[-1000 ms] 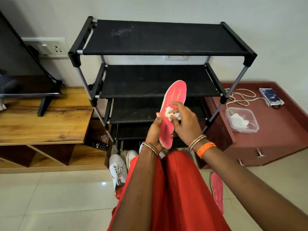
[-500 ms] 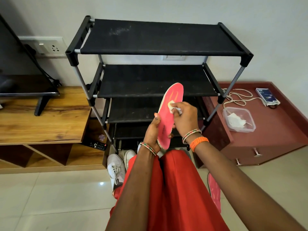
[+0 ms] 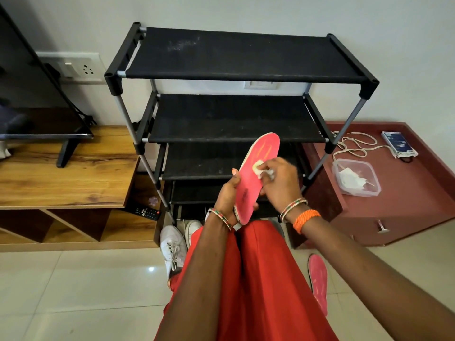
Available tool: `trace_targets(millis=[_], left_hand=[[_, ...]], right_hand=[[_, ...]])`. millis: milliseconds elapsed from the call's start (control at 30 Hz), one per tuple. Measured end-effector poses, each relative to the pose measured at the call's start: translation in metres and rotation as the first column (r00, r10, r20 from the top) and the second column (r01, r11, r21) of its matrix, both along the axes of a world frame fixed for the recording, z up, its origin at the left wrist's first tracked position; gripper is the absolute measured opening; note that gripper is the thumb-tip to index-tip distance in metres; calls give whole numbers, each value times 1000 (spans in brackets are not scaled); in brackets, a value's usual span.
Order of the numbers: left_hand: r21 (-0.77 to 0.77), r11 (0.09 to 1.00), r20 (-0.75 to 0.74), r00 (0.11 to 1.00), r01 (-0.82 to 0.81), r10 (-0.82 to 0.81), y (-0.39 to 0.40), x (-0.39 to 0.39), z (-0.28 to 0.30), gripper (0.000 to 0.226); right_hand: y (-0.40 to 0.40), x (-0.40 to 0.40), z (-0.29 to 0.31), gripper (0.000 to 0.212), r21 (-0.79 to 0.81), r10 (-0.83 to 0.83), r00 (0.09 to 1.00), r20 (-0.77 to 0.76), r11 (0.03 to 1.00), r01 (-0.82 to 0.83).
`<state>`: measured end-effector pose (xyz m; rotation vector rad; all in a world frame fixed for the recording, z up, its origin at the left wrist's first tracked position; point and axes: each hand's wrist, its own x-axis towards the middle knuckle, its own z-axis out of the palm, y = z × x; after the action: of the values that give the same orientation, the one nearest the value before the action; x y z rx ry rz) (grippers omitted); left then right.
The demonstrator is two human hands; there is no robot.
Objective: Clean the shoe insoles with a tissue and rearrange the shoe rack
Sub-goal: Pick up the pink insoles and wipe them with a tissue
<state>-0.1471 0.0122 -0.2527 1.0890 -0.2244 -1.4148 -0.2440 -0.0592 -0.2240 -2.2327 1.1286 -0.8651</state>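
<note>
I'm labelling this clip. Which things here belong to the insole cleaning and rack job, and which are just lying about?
Job: held insole, tissue, left hand, right hand, floor insole, rack, white shoes, tissue tub.

Lying about: TV, remote, cord, packet.

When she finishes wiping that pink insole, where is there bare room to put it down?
The shoe rack's top three black shelves lie bare. The maroon cabinet has room in front of its plastic container. Crowded: the floor under the rack, with white sneakers.
</note>
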Motion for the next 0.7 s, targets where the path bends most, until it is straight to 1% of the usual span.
trace_targets(millis=[67, 100, 133, 233, 333, 400, 500, 567, 633, 700], left_hand=[[-34, 999, -71, 997, 5, -7, -1, 0, -1, 55], [-53, 999, -89, 996, 13, -18, -1, -1, 1, 55], [-58, 998, -72, 997, 25, -29, -1, -2, 2, 55], [-33, 998, 24, 999, 46, -45, -1, -2, 3, 53], [-38, 995, 31, 995, 92, -90, 0, -7, 4, 55], [-45, 994, 22, 995, 100, -99, 1, -8, 3, 55], [-57, 994, 22, 996, 91, -89, 1, -8, 2, 54], [-58, 997, 2, 999, 50, -50, 0, -7, 1, 59], [-75, 997, -25, 999, 34, -36, 0, -6, -1, 62], [-79, 996, -38, 998, 39, -42, -1, -6, -1, 60]], right_hand=[[28, 0, -1, 19, -39, 165, 986, -32, 985, -166], [35, 0, -1, 18, -45, 189, 981, -35, 981, -191], [33, 2, 1, 18, -47, 163, 987, -6, 986, -163], [8, 15, 12, 15, 7, -39, 990, 139, 999, 38], [-9, 23, 24, 14, 80, -149, 976, 160, 987, 137], [-7, 22, 26, 14, 101, -148, 980, 132, 986, 135], [6, 14, 26, 17, 107, -101, 991, 85, 990, 92], [18, 8, 24, 18, 76, -38, 997, 63, 997, 33], [27, 4, 21, 20, 10, 29, 999, 18, 1000, -30], [23, 3, 21, 20, 2, 31, 999, 9, 1000, -31]])
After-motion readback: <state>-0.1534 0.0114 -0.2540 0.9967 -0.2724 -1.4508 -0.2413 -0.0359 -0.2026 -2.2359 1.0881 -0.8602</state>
